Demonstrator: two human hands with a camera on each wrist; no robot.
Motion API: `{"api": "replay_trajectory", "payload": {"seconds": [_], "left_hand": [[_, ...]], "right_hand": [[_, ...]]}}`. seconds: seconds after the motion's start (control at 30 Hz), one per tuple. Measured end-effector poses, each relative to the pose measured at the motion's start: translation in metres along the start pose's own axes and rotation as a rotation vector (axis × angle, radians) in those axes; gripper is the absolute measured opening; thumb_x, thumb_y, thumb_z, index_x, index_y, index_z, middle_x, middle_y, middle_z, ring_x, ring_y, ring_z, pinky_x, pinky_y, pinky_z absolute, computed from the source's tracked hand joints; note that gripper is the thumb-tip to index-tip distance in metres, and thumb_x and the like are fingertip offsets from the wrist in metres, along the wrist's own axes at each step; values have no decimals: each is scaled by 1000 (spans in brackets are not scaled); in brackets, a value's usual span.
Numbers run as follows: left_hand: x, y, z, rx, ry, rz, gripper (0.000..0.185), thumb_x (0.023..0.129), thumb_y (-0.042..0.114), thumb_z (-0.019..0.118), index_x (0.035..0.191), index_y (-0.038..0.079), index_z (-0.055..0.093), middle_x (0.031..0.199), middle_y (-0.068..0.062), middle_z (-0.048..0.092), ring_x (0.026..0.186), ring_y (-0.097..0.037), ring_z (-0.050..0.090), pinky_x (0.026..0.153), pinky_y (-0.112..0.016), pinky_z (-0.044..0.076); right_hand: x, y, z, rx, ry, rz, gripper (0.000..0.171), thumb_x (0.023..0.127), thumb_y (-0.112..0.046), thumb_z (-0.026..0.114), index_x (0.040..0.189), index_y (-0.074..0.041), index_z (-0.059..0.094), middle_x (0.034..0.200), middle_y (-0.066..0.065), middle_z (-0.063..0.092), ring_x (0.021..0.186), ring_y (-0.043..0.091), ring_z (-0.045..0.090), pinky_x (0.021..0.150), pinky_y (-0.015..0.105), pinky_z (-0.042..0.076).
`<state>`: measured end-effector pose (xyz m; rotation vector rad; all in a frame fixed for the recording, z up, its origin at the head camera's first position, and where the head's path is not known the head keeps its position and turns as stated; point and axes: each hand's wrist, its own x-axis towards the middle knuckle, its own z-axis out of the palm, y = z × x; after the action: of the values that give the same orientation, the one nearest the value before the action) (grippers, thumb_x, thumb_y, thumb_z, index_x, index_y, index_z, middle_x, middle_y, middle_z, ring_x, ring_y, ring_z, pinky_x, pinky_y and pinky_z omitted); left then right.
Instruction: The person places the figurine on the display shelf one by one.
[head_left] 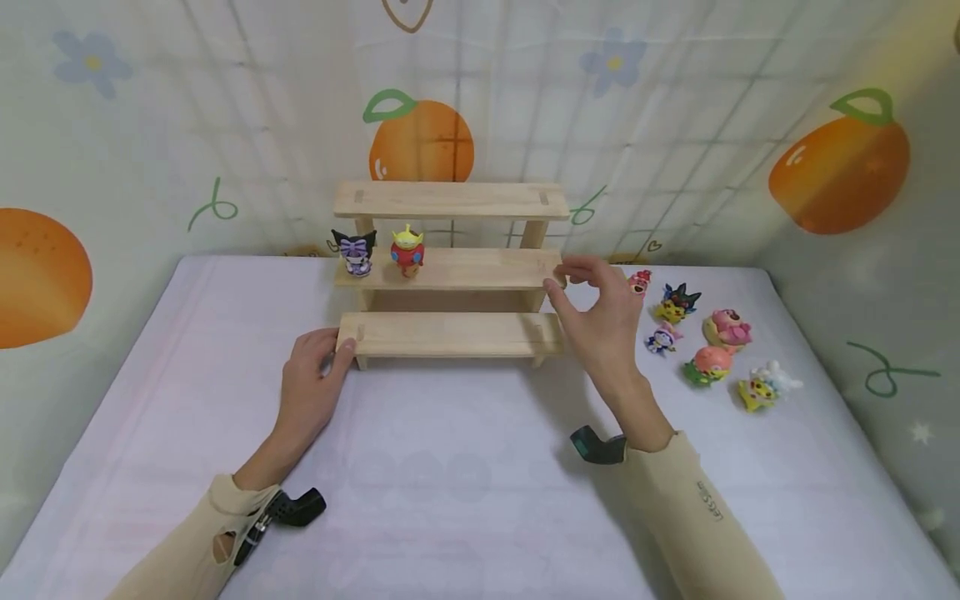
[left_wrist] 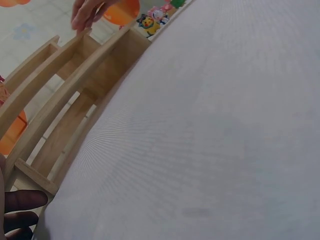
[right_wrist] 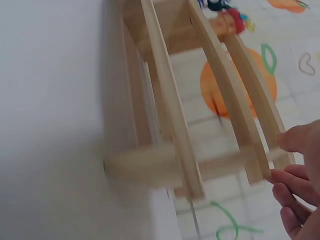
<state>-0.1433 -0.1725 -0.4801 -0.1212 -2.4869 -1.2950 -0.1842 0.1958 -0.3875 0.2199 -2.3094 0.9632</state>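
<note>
A three-tier wooden display stand [head_left: 450, 337] stands on the white-covered table. My left hand [head_left: 311, 379] holds the left end of its lowest shelf, thumb over the top; in the left wrist view its fingers [left_wrist: 25, 200] are curled by the stand's leg. At the other side, my right hand [head_left: 603, 321] has thumb and fingertips about the right end of the middle shelf. The right wrist view shows its fingers [right_wrist: 295, 185] right at the shelf's end. On the middle shelf's left part are a black-eared figurine [head_left: 356, 252] and a green-headed, red-clothed figurine [head_left: 408, 252].
Right of the stand lie several small figurines, among them a pink bear [head_left: 728, 327], a black-eared yellow one [head_left: 677, 302], a pink-capped one [head_left: 708, 365] and a white-topped yellow one [head_left: 765, 386]. A curtain [head_left: 285, 125] printed with oranges hangs behind the table.
</note>
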Motion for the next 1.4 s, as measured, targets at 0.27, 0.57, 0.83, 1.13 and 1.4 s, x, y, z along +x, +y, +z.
{"api": "replay_trajectory", "payload": {"seconds": [0.27,0.57,0.83,1.13,1.4], "left_hand": [[1,0,0,5,-3,2,40,108,32,60,117,-2,77,130,-15,71,134,-31,55,115,-51,41],[1,1,-1,5,-8,-7,40,108,33,59,115,-2,77,132,-15,70,135,-31,54,116,-52,40],[0,3,-1,2,-16,-7,41,108,33,59,118,-3,76,133,-16,70,136,-32,54,116,-53,40],[0,2,-1,-3,-13,-3,40,108,33,59,114,-3,77,132,-16,70,136,-31,54,116,-53,40],[0,0,0,-5,-11,-5,40,108,33,59,116,-2,77,133,-15,70,136,-31,54,116,-53,40]], "right_hand": [[-3,27,-33,-59,56,59,32,94,-17,80,120,-1,69,112,14,79,103,35,70,98,51,42],[0,48,-52,-119,74,252,37,97,-19,76,129,-4,66,124,18,73,119,36,62,110,55,34],[1,59,-53,-158,16,360,47,98,-24,75,140,-6,62,137,18,67,127,41,57,115,61,28],[2,74,-50,-256,-97,354,59,98,-24,73,151,-5,53,146,22,61,134,45,54,116,65,34],[3,80,-47,-252,-123,360,61,98,-22,73,153,-5,51,145,25,60,135,46,52,119,65,30]]}}
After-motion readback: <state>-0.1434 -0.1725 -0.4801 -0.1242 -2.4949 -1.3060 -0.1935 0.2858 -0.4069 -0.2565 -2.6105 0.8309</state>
